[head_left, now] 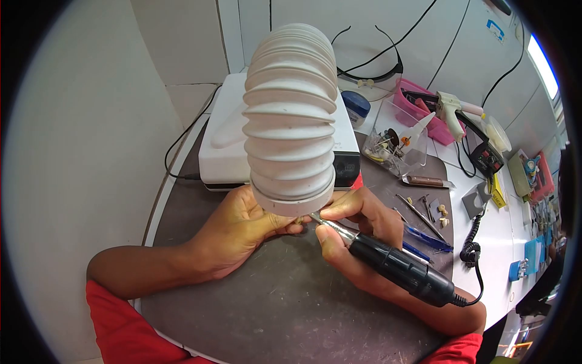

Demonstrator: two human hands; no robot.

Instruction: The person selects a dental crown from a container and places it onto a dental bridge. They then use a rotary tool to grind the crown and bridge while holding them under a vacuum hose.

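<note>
My right hand (370,221) grips a rotary handpiece (403,270) with a black body and a silver nose, holding it like a pen. Its tip points left, to the fingertips of my left hand (233,233). Those fingers are pinched together on something small, and I cannot tell what it is. A ribbed white suction hose (291,127) hangs right over both hands and hides part of the left fingers. Both hands are low over the dark grey mat (291,309).
Behind the hose stands a white machine (224,145). To the right lie a brown-handled knife (427,181), blue pens (427,238), and small tooth-coloured pieces (444,212). Farther back are a clear box of burs (397,142) and a pink basket (445,130). A coiled cord (470,242) hangs at the right.
</note>
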